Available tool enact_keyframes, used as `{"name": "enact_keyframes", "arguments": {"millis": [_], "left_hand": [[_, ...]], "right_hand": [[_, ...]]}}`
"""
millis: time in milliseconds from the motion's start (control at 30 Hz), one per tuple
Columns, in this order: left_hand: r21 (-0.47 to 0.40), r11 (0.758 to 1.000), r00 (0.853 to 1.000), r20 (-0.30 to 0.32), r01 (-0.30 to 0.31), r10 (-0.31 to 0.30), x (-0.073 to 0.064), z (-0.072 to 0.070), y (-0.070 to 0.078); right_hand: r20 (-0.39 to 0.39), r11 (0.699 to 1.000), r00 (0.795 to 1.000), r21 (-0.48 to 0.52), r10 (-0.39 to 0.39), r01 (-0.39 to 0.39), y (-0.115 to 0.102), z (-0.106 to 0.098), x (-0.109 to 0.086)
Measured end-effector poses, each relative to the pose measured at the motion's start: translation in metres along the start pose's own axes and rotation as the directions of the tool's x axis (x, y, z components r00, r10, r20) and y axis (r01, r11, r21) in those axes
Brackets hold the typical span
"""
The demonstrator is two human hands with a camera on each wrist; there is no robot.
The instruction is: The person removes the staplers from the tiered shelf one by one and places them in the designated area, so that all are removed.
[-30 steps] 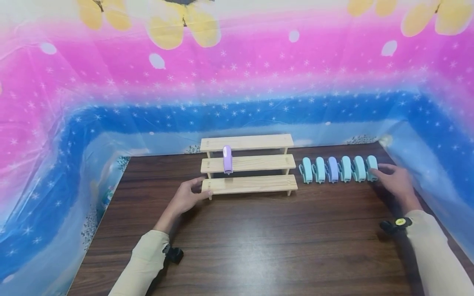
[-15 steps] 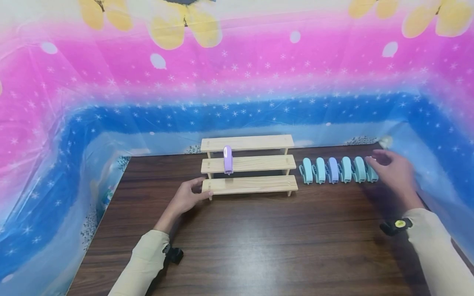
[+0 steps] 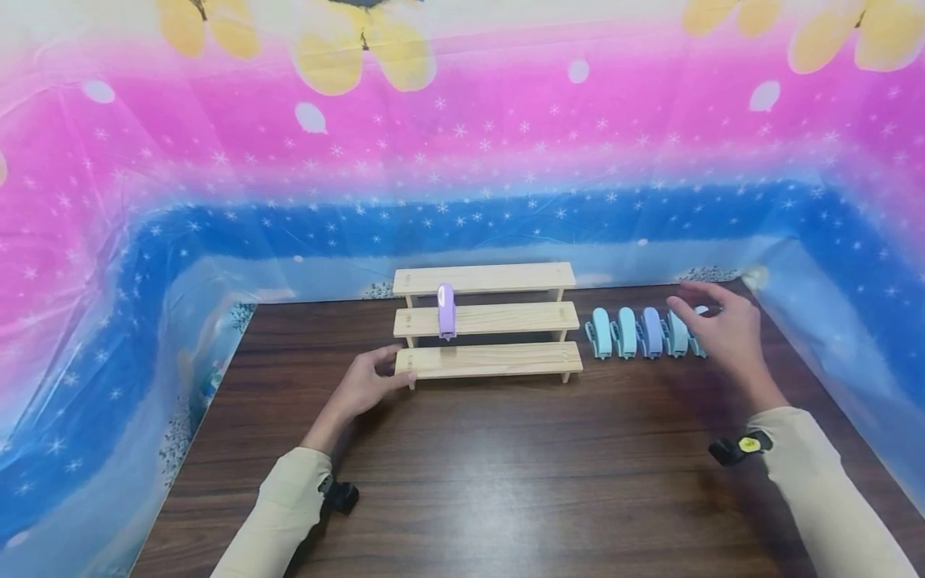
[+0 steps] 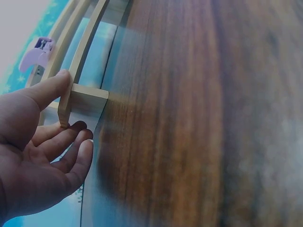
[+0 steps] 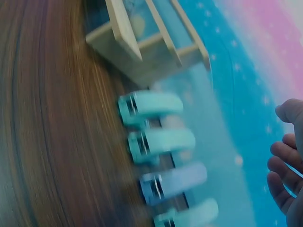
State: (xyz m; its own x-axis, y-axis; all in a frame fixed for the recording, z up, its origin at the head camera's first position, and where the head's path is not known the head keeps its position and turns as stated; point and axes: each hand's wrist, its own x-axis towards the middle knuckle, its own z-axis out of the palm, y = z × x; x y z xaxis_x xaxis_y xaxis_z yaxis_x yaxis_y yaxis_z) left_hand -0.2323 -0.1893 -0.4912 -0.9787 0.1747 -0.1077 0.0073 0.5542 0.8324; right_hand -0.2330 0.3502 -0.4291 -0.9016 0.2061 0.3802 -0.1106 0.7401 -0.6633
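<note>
A three-tier wooden display shelf (image 3: 491, 363) stands at the back of the table. My left hand (image 3: 364, 382) holds the left end of its lowest tier, the thumb (image 4: 57, 87) on top and fingers at the underside. A purple stapler (image 3: 446, 311) sits upright on the middle tier, left of centre. To the right of the shelf, several small staplers stand in a row: mint ones (image 3: 601, 333) and one lavender-blue (image 3: 652, 332). My right hand (image 3: 726, 333) hovers over the row's right end with fingers apart and nothing between them, hiding the staplers there.
The dark wood-grain table (image 3: 499, 466) spreads in front of the shelf and the row. A pink and blue patterned cloth (image 3: 462, 217) hangs behind and along both sides. Each wrist wears a black camera (image 3: 341, 498).
My right hand has come off the rightmost mint stapler, lifted, and moved left over the row. The left hand stays on the shelf's end, and the purple stapler has not moved.
</note>
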Motion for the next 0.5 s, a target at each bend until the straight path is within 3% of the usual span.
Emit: {"name": "enact_keyframes", "arguments": {"millis": [133,500], "left_hand": [[-0.01,1.0,1.0,0.001,0.011,-0.011,-0.001,0.0,-0.001],[-0.012,1.0,1.0,-0.005,-0.007,0.007,-0.001,0.0,0.001]], "right_hand": [[0.006,0.996,0.998,0.058,-0.066,0.065,-0.016,0.015,-0.005],[0.07,0.981,0.984,0.118,-0.162,0.153,-0.06,0.063,-0.022]]}}
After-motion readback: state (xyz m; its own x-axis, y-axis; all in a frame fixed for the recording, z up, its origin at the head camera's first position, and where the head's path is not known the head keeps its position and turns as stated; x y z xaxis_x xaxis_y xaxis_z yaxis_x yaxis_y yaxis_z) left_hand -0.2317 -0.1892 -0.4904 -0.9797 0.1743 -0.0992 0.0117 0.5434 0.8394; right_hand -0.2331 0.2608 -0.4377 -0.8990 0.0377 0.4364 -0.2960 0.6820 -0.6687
